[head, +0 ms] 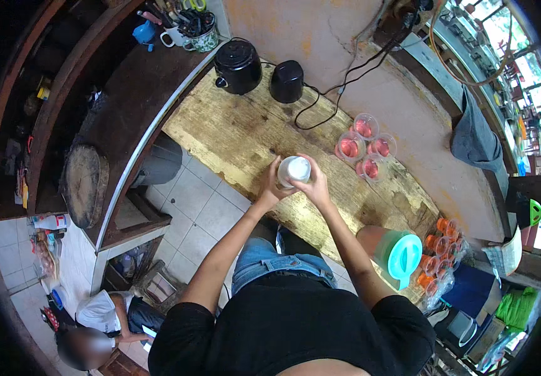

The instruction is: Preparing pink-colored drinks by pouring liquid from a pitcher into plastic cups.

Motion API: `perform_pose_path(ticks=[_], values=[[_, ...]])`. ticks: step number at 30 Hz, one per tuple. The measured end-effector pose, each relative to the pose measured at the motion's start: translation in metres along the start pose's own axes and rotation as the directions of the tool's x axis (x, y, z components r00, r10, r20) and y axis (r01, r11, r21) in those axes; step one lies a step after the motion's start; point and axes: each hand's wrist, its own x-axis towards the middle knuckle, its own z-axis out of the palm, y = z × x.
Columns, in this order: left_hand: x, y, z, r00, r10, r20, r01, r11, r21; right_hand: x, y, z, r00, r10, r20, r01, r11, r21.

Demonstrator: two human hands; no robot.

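Both hands are raised above the worn wooden table, around a translucent plastic container (294, 171) with a white round end facing up; whether it is a jar or a stack of cups, I cannot tell. My left hand (273, 189) wraps its left side. My right hand (316, 184) grips the right side, its thumb across the front near the white end. Several clear plastic cups (370, 168) holding pink-red liquid stand grouped to the right, near the wall. A pitcher with a turquoise lid (404, 257) stands beside my right forearm.
Along the right end of the wooden table (233, 136) stand several orange-filled cups (435, 249). A black electric appliance (238, 66), a smaller black vessel (287, 81) and a cord (318, 110) lie at the back. A dark counter (129, 94) borders the left; a person (106, 315) sits lower left.
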Motion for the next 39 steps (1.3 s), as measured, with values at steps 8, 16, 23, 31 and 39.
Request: perform_pose_path(ticks=[8, 16, 23, 31, 39], values=[[0.004, -0.008, -0.002, 0.977, -0.154, 0.145, 0.164, 0.985, -0.058, 0.013, -0.017, -0.009, 0.980, 0.120, 0.157, -0.121, 0.993, -0.002], [0.003, -0.012, -0.006, 0.995, -0.064, 0.082, 0.065, 0.998, -0.017, 0.019, -0.008, -0.015, 0.958, 0.097, 0.271, -0.115, 0.992, 0.050], [0.008, -0.012, -0.014, 0.989, -0.039, 0.143, 0.053, 0.994, -0.093, 0.031, -0.024, -0.031, 0.914, 0.088, 0.396, -0.132, 0.988, 0.085], [0.016, 0.002, -0.028, 0.941, -0.126, 0.314, 0.133, 0.991, -0.002, 0.038, -0.048, -0.052, 0.976, 0.129, 0.172, -0.180, 0.931, 0.318], [0.008, 0.076, -0.059, 0.965, 0.249, 0.077, -0.251, 0.968, 0.022, -0.021, -0.010, -0.068, 0.798, 0.532, 0.282, -0.203, -0.203, 0.958]])
